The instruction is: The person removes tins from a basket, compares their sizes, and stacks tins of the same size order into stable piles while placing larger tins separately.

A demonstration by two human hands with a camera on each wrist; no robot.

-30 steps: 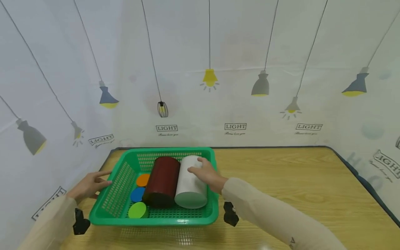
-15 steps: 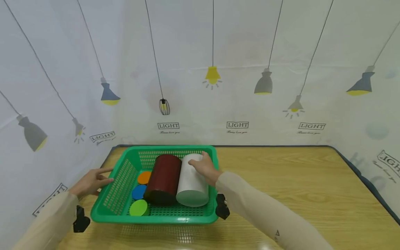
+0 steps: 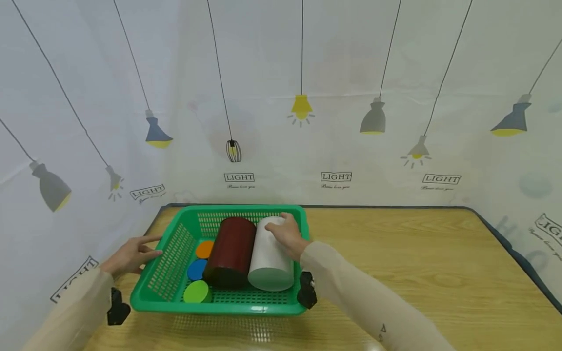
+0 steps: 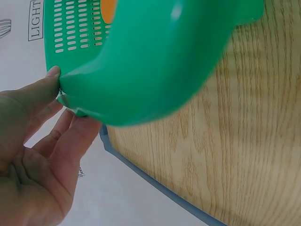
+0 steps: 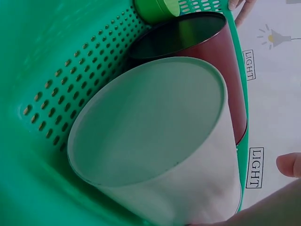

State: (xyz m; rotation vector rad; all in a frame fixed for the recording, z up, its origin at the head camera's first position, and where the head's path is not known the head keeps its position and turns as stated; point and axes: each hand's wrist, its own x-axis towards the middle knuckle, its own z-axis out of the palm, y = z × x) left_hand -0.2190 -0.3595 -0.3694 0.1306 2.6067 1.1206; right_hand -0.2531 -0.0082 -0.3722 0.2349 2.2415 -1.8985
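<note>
A green plastic basket [image 3: 210, 308] stands on the wooden table at the left. Inside it lie a dark red cylinder [image 3: 230, 251] and a white cylinder [image 3: 270, 263] side by side, open ends towards me. My right hand [image 3: 278, 223] rests on top of the white cylinder near its far end. In the right wrist view the white cylinder [image 5: 150, 117] fills the frame and my thumb [image 5: 289, 165] stands off it. My left hand [image 3: 151, 246] touches the basket's left rim with straight fingers; the left wrist view shows my thumb tip [image 4: 52, 73] on the basket [image 4: 155, 61].
Orange [image 3: 203, 249], blue [image 3: 196, 269] and green [image 3: 196, 291] round lids lie in the basket's left part. Bare wooden table [image 3: 417, 263] stretches to the right. Curtain walls printed with lamps close in the back and both sides.
My right hand has slid a little towards the far end of the white cylinder. The left hand stays at the basket's rim. The cylinders have not moved.
</note>
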